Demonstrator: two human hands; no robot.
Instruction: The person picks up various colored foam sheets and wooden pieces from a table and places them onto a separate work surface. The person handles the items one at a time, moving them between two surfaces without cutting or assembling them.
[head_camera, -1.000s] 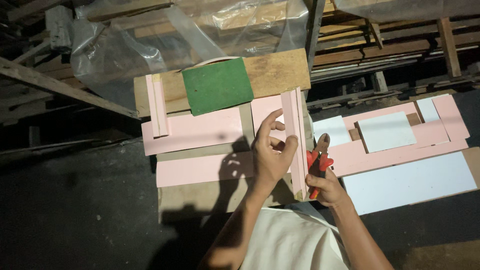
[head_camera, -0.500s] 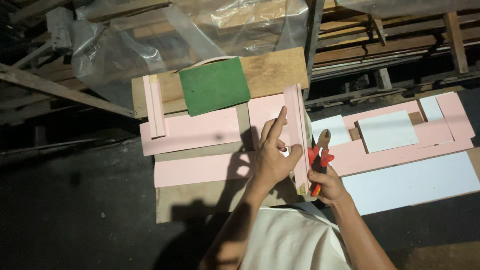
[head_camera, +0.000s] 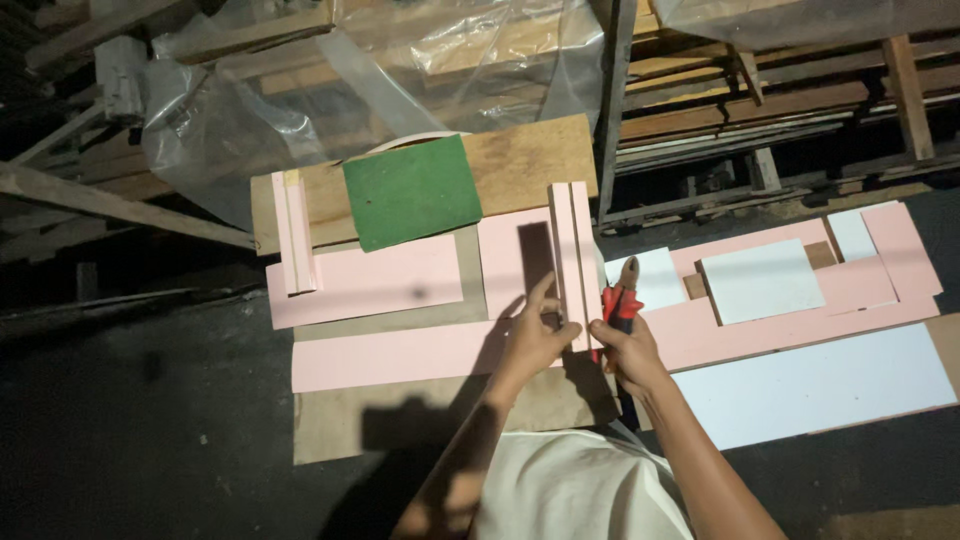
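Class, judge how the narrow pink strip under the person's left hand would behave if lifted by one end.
The pink strip looks long and thin, so it would probably flex slightly. Its flat faces suggest sliding, not rolling. The left hand pins it, hinting it shifts easily.

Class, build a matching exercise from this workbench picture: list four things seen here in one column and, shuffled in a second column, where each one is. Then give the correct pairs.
Things
1. green rectangular sheet
2. red-handled pliers
3. large white flat board
4. upright pair of narrow pink strips

Places
A. in the right hand
B. on the bare wooden board at the back
C. steadied by the left hand
D. at the right, nearest the person

Pairs: 1-B, 2-A, 3-D, 4-C
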